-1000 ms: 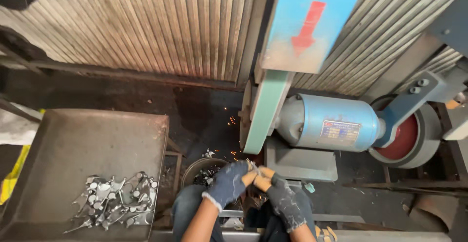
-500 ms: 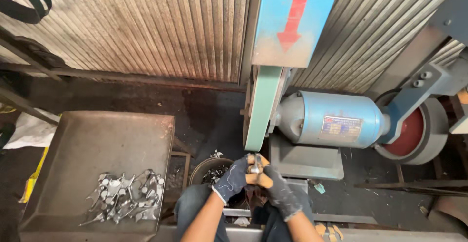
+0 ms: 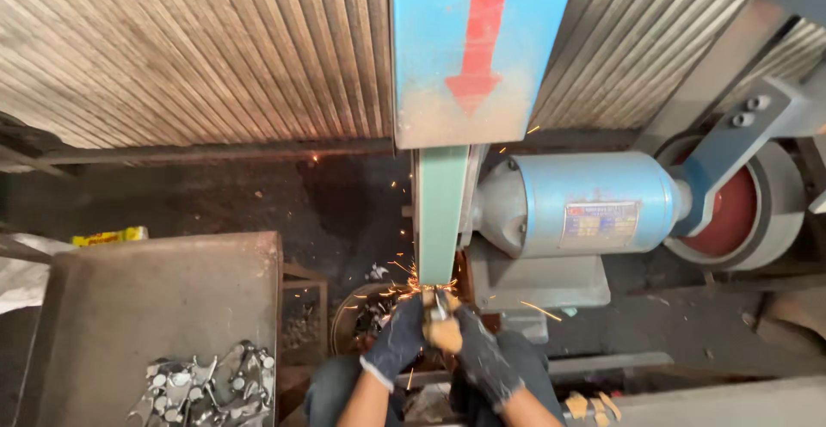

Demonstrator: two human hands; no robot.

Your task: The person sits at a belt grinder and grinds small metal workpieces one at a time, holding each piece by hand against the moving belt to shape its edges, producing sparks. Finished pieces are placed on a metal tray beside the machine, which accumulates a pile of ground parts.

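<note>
Both my hands wear dark gloves with tan fingertips. My left hand (image 3: pixel 397 339) and my right hand (image 3: pixel 477 354) together pinch a small metal piece (image 3: pixel 440 305) and press it against the lower end of the green sanding belt (image 3: pixel 441 216). Orange sparks (image 3: pixel 404 282) spray to the left and down from the contact point. The belt runs up under a blue guard with a red downward arrow (image 3: pixel 473 49). A blue motor (image 3: pixel 585 205) sits just right of the belt.
A grey metal tray (image 3: pixel 155 307) at lower left holds a heap of several shiny metal parts (image 3: pixel 206 388). A round bucket (image 3: pixel 361 319) stands below the belt. A red wheel (image 3: pixel 731 216) is at right. A corrugated wall (image 3: pixel 198 49) is behind.
My hands rose from my lap to the belt's lower end and pressed the piece against it; sparks now fly. The view has moved closer to the machine.
</note>
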